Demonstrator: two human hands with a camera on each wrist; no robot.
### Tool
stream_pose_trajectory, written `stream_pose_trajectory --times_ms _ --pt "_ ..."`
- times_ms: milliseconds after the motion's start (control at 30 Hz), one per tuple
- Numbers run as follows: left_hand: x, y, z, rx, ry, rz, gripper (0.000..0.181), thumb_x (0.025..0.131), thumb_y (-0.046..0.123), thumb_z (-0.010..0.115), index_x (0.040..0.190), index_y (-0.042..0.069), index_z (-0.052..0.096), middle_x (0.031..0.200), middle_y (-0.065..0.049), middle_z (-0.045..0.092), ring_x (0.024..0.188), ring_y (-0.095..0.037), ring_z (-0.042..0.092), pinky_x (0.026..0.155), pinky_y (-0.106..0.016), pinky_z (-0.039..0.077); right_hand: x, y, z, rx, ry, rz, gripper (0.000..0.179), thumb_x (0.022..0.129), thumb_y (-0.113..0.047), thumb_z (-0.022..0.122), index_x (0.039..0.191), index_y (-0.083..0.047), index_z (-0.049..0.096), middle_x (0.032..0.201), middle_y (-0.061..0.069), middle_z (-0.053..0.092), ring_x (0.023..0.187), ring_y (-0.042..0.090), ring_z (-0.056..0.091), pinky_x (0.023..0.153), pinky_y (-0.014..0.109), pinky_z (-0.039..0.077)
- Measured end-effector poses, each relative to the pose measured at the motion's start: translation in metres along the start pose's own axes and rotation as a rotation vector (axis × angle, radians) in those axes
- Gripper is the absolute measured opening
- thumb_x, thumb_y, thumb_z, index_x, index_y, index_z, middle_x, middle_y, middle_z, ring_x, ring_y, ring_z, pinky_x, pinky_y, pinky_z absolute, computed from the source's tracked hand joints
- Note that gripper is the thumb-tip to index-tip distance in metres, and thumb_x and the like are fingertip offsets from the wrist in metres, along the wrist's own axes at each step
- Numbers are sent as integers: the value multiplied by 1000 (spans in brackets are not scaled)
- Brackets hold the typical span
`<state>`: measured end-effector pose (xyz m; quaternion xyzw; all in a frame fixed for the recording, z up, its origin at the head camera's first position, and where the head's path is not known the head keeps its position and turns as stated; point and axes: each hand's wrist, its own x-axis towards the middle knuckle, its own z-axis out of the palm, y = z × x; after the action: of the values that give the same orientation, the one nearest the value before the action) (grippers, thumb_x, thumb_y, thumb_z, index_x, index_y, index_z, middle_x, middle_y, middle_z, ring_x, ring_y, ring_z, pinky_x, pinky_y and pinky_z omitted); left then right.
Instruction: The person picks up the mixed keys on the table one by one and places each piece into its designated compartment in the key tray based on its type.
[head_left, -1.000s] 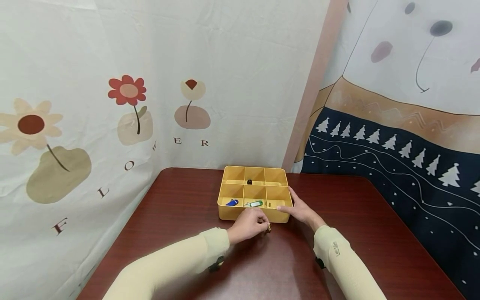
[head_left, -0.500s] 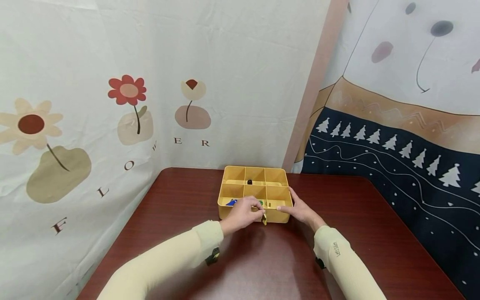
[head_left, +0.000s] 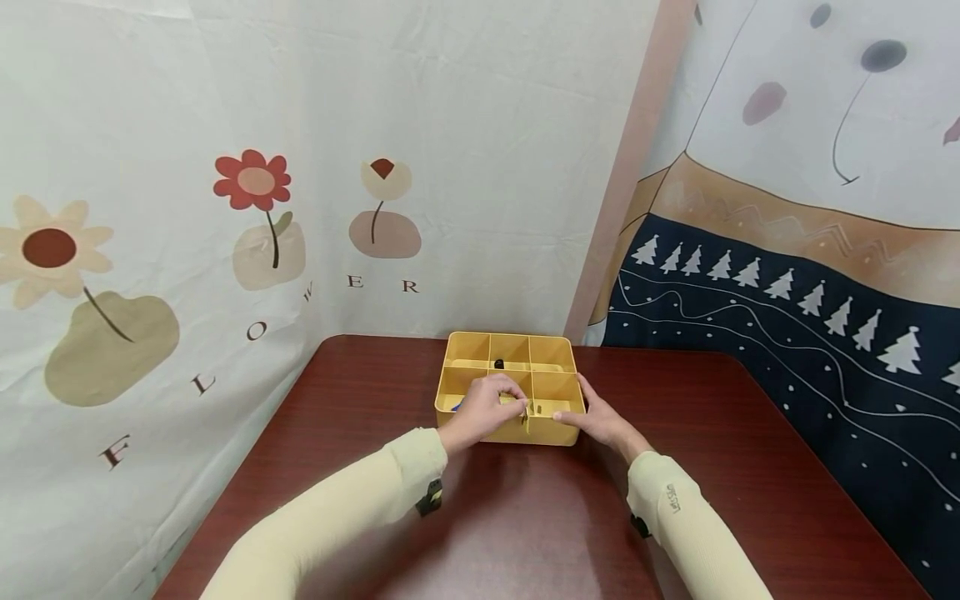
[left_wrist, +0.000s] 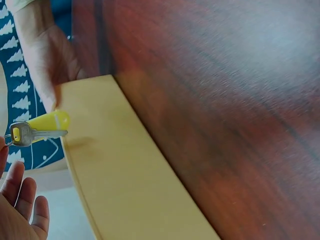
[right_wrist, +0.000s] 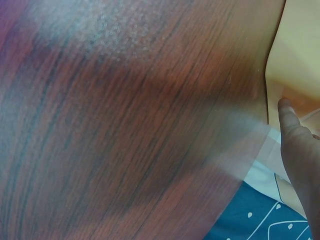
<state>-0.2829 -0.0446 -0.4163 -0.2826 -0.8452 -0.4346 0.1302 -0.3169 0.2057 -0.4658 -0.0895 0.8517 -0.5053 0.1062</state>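
A yellow divided organizer box [head_left: 557, 433] stands on the table. My left hand [head_left: 482, 410] pinches a key ring over the box's front wall. From it hang a silver key [left_wrist: 22, 135] and a yellow key tag [left_wrist: 49, 120], both seen clearly in the left wrist view. The other fingers of that hand are spread loosely. My right hand [head_left: 606, 423] holds the box's front right corner, thumb on the front rim and fingers along the right side. A blue item [head_left: 456, 407] in the front left compartment is mostly hidden behind the left hand.
A small black item [head_left: 498, 364] lies in the back middle compartment. Something tiny [head_left: 539, 409], too small to identify, sits in the front right one. The dark red-brown tabletop [head_left: 360, 400] ends at printed cloth hangings [head_left: 510, 167] behind and beside it.
My left hand has lifted the key and tag from near the table in front of the box up to its front rim. The right hand stays at the corner.
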Motion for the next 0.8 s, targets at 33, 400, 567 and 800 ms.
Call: stream_pose_trajectory --times_ms 33,400,567,800 --pt "2 0 -1 11 8 -1 6 83 8 73 79 9 76 87 0 70 91 -23 65 87 -39 51 0 0 0 -3 -3 -5 106 87 -40 76 160 -15 3 156 24 29 137 39 35 114 59 22" --pt "27 3 -3 -21 31 -67 7 90 13 73 85 8 76 93 -1 69 98 -26 65 90 -44 50 -1 1 0 -12 -6 30 109 85 -44 76 161 -18 2 160 20 22 141 37 30 114 60 19" --pt "42 5 0 -10 57 -108 9 91 17 72 88 10 77 95 1 68 99 -25 65 89 -38 50 0 1 0 0 0 16 105 88 -41 75 161 -18 3 158 21 26 138 38 35 113 61 21" --pt "59 5 10 -9 74 -136 11 91 18 70 88 10 77 96 0 68 100 -26 64 85 -34 49 0 2 0 15 -8 14 104 88 -39 75 160 -17 3 156 20 30 134 36 39 113 60 24"
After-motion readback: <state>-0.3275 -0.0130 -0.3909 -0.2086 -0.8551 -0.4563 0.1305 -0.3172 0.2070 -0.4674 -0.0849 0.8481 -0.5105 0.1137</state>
